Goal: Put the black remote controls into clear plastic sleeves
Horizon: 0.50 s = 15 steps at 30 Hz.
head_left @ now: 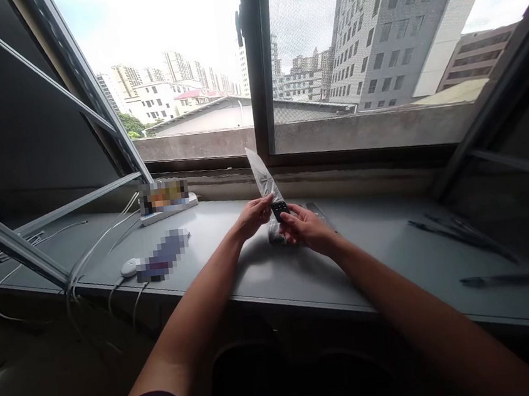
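Note:
Both my hands meet over the grey window ledge (262, 267). My left hand (253, 215) pinches a long clear plastic sleeve (262, 176) that stands tilted upward toward the window. My right hand (304, 226) grips a small black object (279, 208) at the lower part of the sleeve; whether it sits inside the plastic I cannot tell. The bottom of the sleeve is hidden behind my right fingers.
A white power strip (167, 209) with white cables (95, 250) lies at the left, near a white mouse-like device (131, 266) and a blurred dark item (163, 255). Dark pens (499, 280) lie at the right. A window frame (257, 66) stands behind.

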{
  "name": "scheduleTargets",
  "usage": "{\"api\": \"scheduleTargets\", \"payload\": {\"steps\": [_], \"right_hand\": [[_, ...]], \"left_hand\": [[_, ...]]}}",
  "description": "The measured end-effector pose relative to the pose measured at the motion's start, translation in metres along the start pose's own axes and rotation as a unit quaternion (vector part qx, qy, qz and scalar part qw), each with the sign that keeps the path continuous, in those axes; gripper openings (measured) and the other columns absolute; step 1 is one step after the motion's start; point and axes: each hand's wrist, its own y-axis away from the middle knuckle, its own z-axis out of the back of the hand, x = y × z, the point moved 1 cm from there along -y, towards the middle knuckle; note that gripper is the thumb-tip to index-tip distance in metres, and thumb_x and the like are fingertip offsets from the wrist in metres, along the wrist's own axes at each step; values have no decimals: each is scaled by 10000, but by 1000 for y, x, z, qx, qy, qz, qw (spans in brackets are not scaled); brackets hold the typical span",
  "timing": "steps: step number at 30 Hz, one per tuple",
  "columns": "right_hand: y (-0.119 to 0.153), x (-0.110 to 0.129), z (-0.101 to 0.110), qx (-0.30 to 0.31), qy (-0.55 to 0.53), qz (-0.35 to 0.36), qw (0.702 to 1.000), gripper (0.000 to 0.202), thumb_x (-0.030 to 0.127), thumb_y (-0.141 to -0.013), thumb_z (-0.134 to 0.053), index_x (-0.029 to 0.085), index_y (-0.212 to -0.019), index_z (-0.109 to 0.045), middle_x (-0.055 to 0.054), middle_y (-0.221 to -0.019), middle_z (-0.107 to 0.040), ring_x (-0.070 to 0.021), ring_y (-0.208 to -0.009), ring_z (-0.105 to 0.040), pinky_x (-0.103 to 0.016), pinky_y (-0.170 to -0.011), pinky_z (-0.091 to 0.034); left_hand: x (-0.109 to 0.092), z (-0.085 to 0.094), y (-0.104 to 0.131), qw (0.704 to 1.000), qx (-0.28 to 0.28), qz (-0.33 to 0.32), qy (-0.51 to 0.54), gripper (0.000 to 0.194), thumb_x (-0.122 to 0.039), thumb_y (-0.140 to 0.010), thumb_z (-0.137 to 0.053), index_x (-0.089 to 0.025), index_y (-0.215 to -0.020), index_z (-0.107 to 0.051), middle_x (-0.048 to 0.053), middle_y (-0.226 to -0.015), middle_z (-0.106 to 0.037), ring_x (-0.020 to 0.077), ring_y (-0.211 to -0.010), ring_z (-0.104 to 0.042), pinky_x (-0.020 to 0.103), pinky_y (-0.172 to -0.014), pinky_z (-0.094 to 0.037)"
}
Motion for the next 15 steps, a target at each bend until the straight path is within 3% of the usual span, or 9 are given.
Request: {"api": "scheduleTargets", "payload": {"steps": [15], "right_hand": [[1, 5, -2, -45, 31, 39, 998, 646, 688, -809, -893, 206, -1172, -664, 32, -745, -696, -114, -555, -590, -229, -491, -455]], "left_hand": [[-2, -7, 11, 990, 106, 61, -76, 579, -671, -807, -905, -165, -693, -647, -37, -573, -422, 67, -498, -317, 267, -478, -203]]}}
